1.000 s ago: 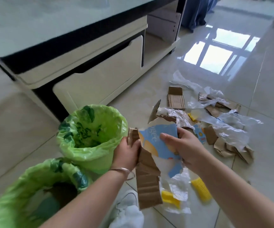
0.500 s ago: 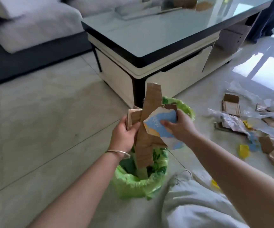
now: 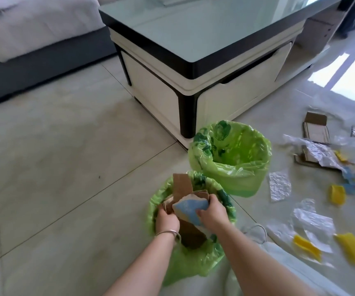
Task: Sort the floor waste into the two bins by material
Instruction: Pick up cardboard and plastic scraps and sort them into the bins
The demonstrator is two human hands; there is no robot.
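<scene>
Two bins lined with green bags stand on the tile floor. The near bin (image 3: 157, 199) is right under my hands; the far bin (image 3: 232, 167) stands beyond it to the right and looks empty. My left hand (image 3: 167, 220) and my right hand (image 3: 211, 212) together grip a bundle of cardboard pieces (image 3: 182, 185), brown strips with a blue printed piece in front. The bundle stands partly inside the near bin, its lower end down in the bag. Loose waste lies to the right: clear plastic film (image 3: 313, 221), yellow plastic pieces (image 3: 352, 247) and brown cardboard (image 3: 315, 127).
A glass-topped coffee table (image 3: 204, 67) with white drawers stands just behind the far bin. A grey sofa (image 3: 33, 50) sits at the back left. My light trouser leg (image 3: 279, 270) and a white shoe are at the bottom right. Bare tiles stretch to the left.
My hands have lowered the cardboard bundle from above the bins down into the near bin. The view has tilted down and shifted, so both bins show now.
</scene>
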